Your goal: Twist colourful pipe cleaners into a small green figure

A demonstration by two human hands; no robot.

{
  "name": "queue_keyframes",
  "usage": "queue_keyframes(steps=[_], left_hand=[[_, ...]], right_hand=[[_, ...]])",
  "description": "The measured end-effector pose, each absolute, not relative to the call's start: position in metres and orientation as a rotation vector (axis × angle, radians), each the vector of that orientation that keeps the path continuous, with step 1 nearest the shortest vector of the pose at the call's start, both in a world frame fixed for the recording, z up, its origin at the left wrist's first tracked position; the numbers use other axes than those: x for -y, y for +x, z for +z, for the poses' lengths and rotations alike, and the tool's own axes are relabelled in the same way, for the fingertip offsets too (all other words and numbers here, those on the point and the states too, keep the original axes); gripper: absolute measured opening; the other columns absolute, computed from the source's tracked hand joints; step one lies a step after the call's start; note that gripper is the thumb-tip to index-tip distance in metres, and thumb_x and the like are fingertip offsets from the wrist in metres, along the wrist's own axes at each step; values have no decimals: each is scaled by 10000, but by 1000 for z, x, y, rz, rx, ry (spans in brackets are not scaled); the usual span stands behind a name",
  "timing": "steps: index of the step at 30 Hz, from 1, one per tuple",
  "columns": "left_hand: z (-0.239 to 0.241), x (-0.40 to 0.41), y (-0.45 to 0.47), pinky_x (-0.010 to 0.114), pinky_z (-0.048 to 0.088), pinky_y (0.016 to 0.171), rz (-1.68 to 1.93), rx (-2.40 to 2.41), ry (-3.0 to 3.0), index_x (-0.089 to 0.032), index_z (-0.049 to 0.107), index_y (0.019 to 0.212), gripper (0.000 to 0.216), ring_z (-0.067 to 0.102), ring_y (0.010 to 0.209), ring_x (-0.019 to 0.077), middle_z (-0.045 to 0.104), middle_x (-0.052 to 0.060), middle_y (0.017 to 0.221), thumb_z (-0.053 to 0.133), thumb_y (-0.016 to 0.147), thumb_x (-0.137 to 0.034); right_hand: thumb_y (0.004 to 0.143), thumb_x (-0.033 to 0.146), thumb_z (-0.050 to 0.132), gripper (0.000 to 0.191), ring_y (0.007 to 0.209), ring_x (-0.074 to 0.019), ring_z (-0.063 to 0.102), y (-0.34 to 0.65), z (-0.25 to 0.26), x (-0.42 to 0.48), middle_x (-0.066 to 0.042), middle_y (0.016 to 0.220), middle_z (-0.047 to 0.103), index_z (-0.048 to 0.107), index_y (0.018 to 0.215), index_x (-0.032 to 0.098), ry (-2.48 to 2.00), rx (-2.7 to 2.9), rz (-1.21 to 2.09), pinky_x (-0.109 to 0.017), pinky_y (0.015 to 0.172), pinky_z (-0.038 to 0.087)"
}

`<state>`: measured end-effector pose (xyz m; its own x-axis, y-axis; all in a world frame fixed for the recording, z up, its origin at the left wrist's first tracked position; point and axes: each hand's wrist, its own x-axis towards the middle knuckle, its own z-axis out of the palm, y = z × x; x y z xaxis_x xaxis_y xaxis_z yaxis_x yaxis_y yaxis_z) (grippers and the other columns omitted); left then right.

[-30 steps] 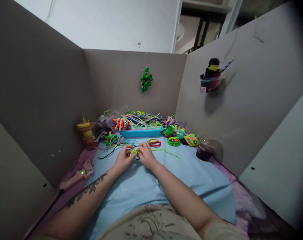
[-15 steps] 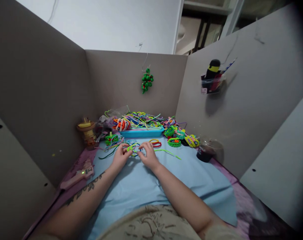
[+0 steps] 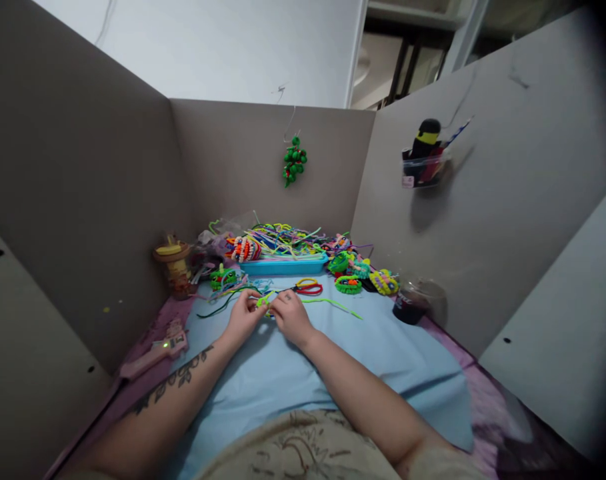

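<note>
Small yellow-green cord loopwork [image 3: 263,302] is held between the hands, above the far half of the blue-cloth-covered tabletop [image 3: 323,390]. Left grip: loopwork's left edge pinched between thumb and fingers of the left hand [image 3: 246,313]. Right hand [image 3: 291,317]: fingertips set at the right edge; closure cannot be told. Both hands equally near. Loopwork's long axis unclear. Loose lime-green cord [image 3: 335,305] stretched rightward, slanting nearer; any join hidden.

Fingers [image 3: 281,303] partly hide the green cord [image 3: 263,302], its detail seemingly too small to tell.
</note>
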<state>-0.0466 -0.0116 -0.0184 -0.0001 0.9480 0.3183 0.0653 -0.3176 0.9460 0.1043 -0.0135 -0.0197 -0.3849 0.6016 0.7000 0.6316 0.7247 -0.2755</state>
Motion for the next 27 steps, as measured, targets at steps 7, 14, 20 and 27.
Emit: queue_keyframes(steps=[7,14,20,27], left_hand=[[-17,12,-46,216,392,518,1426,-1120,1548,-179,462,846,340,535,548,114,541,-45,585,680,621,-308],[-15,12,-46,210,372,545,1518,-1102,1610,-169,480,845,280,496,586,98,516,-27,671,632,688,-343],[-13,17,-45,207,285,492,1424,-1140,1785,-178,497,837,229,401,499,83,481,-46,623,605,710,-335],[-12,25,-42,219,272,514,1257,-1115,1957,-199,500,895,210,413,511,104,504,-39,614,567,730,-311]], right_hand=[[834,177,484,111,875,-211,432,106,-19,13,-62,858,557,593,825,199,-921,2034,-22,-340,782,367],[848,167,441,130,878,-214,445,106,-20,12,-76,882,560,569,869,184,-892,1999,6,-346,795,375],[830,142,435,146,885,-219,440,106,-20,13,-75,876,550,572,840,194,-877,1975,-7,-359,809,368],[821,152,460,131,856,-212,444,108,-20,10,-63,831,540,583,805,194,-924,1883,40,-354,803,362]])
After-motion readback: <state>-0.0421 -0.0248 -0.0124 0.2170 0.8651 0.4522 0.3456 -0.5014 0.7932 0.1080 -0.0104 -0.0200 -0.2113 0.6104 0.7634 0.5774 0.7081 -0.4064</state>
